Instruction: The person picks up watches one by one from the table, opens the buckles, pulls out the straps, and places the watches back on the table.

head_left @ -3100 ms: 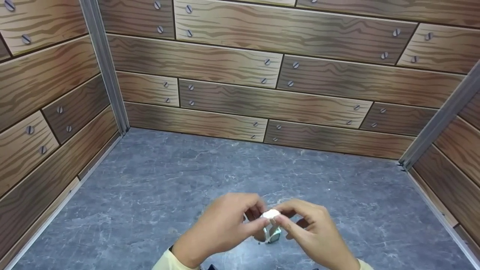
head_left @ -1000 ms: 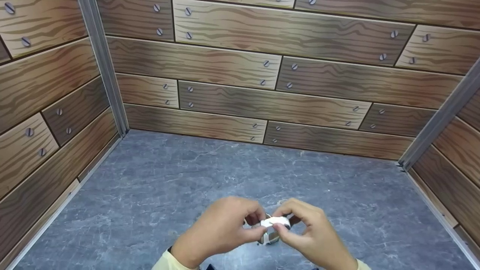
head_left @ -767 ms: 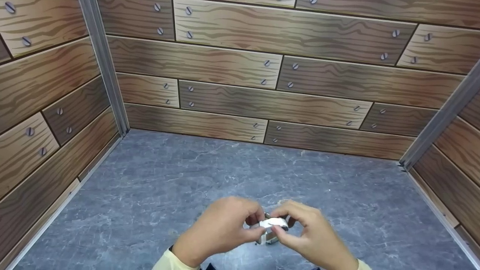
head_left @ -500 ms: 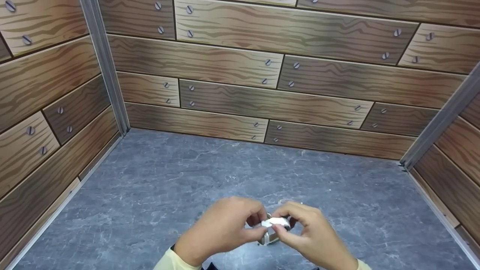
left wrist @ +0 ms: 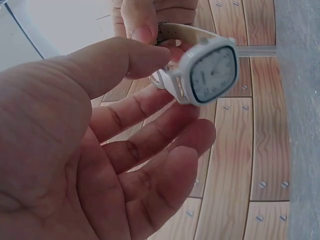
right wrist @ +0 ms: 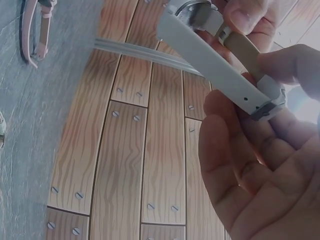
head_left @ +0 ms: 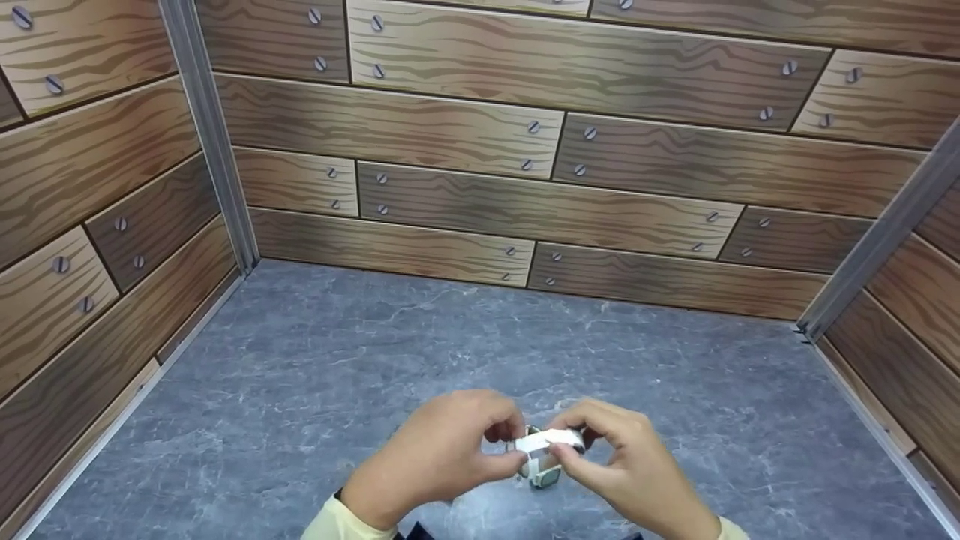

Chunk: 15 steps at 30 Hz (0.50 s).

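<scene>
A wristwatch with a white strap is held between both hands above the table. Its squarish dial faces outward in the left wrist view, with a white case around it. My left hand pinches the strap between thumb and fingers, on the left side. On the other side my right hand pinches the strap near its end, where small holes show in the white band in the right wrist view. The strap's inner side is beige. The buckle area is partly hidden by fingers.
Under the hands spreads a grey marbled table, with wood-print walls on three sides. In the right wrist view a pink strap lies on the table, and a small shiny thing is cut off at the left edge.
The white strap, seen nearly end-on three seconds ago, now stretches sideways between the hands. The right fingers have shifted slightly along it, and the dial tips more into view below.
</scene>
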{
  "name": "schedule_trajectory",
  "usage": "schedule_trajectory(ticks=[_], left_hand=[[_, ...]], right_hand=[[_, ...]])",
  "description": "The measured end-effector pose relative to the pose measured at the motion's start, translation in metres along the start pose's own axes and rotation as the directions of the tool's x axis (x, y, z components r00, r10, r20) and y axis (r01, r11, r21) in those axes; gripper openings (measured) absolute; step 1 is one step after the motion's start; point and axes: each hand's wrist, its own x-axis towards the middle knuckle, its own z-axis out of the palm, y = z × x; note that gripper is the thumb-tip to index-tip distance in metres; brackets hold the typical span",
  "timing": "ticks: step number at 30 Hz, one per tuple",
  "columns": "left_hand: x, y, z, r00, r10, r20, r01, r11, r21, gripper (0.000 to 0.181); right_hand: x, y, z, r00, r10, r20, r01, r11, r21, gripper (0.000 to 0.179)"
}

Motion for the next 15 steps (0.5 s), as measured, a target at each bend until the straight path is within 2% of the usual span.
schedule_trajectory(ticks=[3, 7, 9, 13, 15], left_hand=[[-0.0014, -0.0025, -0.0004, 1.000, -0.013, 0.005, 0.013, 1.000, -0.002, 0.007], [-0.0026, -0.0026, 0.0004, 0.999, -0.022, 0.030, 0.021, 1.000, 0.010, 0.005], [-0.0026, -0.0011, 0.0012, 0.999, -0.018, 0.035, 0.017, 1.000, 0.018, 0.009], [-0.0008, 0.0032, 0.0037, 1.000, 0.018, 0.022, -0.018, 1.000, 0.005, 0.024], [0.0004, 0.0048, 0.0046, 0.999, 0.034, 0.022, -0.034, 0.999, 0.001, 0.022]], right_hand=[[0.0007, -0.0007, 0.0002, 1.000, 0.025, -0.017, -0.025, 1.000, -0.001, 0.019], [0.0011, -0.0021, 0.0017, 0.998, 0.069, 0.003, -0.069, 0.998, 0.007, 0.014], [0.0008, -0.0024, 0.0019, 0.997, 0.074, 0.012, -0.074, 0.997, 0.009, 0.014], [-0.0002, -0.0015, 0.0016, 0.999, 0.027, 0.020, -0.027, 0.999, 0.017, 0.017], [-0.0002, -0.0003, 0.0022, 0.999, -0.025, 0.032, 0.024, 1.000, 0.020, 0.019]])
